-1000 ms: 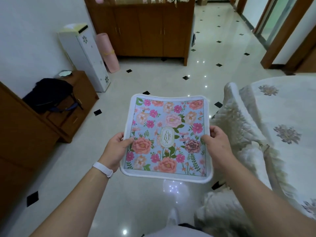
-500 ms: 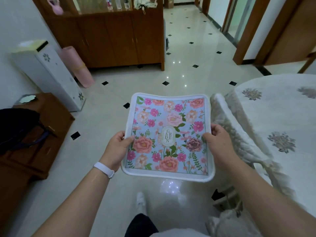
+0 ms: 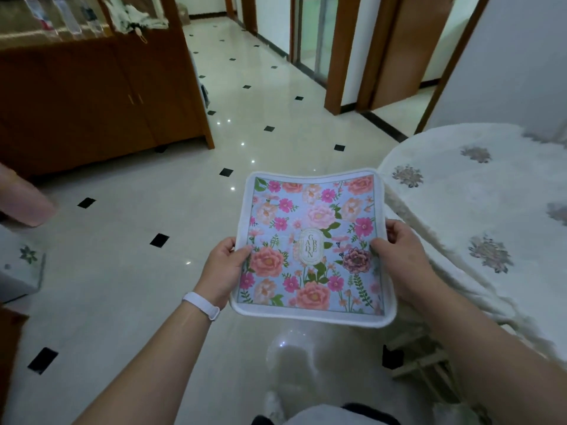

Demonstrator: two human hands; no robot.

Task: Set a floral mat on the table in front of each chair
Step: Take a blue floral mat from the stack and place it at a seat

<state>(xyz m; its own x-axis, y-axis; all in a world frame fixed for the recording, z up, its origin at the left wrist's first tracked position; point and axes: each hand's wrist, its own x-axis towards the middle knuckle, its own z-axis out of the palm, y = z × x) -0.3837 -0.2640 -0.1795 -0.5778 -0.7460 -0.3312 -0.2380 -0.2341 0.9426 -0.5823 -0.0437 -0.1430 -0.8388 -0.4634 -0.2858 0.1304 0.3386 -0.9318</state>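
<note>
I hold a square floral mat (image 3: 313,240) flat in front of me, pale blue with pink and orange flowers and a white border. My left hand (image 3: 222,266) grips its left edge and my right hand (image 3: 399,256) grips its right edge, thumbs on top. The mat hovers over the floor, just left of the table (image 3: 478,204), which is draped in a white cloth with embroidered flowers. Part of a wooden chair (image 3: 420,366) shows under the cloth's hem at the lower right.
A wooden cabinet (image 3: 92,96) stands at the left rear, with a pink roll (image 3: 21,200) and a white unit (image 3: 18,265) at the far left. Glossy tiled floor (image 3: 138,271) runs ahead to doorways (image 3: 346,53).
My view has swung to the right and moved forward: the cabinet and the dark side furniture slid left, and the table now fills more of the right. My grip on the mat is unchanged.
</note>
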